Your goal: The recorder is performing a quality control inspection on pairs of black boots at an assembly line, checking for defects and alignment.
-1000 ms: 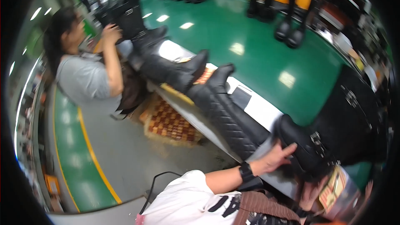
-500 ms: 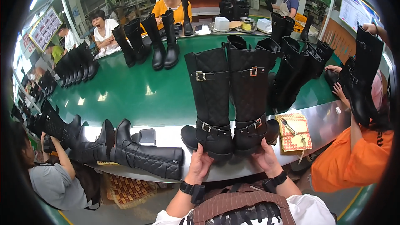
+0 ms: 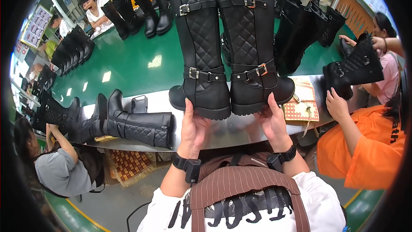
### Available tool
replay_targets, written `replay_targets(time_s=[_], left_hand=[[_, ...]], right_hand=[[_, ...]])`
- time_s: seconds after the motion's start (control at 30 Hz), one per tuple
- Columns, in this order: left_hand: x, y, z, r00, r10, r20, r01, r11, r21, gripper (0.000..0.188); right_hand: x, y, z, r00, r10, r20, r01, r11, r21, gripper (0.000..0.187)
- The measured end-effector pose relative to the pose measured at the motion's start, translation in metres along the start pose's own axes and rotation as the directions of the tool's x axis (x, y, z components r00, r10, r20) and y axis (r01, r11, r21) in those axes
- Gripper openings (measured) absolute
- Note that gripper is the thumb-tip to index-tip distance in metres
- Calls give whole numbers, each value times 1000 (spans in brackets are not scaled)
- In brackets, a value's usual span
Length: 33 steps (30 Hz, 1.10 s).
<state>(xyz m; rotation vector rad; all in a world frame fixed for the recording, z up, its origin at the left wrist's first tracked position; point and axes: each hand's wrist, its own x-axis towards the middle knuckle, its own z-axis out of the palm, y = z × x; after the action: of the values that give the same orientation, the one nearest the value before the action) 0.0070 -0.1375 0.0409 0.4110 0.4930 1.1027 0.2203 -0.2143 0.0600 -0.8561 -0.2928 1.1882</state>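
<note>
I had the pair of black quilted boots [image 3: 229, 47] standing upright, side by side, on the steel counter [image 3: 240, 129], squaring them up. My left hand [image 3: 194, 126] cupped the left boot's sole, my right hand [image 3: 272, 122] the right's, fingers [image 3: 187, 108] half-curled. Next, I judged, called for a firmer grip.

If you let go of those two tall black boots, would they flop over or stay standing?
The tall quilted boots probably stay standing: their shafts rise straight without sagging, so they look stiff. Chunky flat soles on the steel table edge should steady them. The left hand and right hand cup the toes, hinting at some weight.
</note>
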Motion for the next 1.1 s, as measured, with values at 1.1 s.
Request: replay_targets(time_s=[1.1], left_hand=[[-11, -9, -22, 984, 126, 127, -125, 992, -16, 58]], right_hand=[[11, 17, -42, 966, -69, 249, 45, 994, 101, 45]])
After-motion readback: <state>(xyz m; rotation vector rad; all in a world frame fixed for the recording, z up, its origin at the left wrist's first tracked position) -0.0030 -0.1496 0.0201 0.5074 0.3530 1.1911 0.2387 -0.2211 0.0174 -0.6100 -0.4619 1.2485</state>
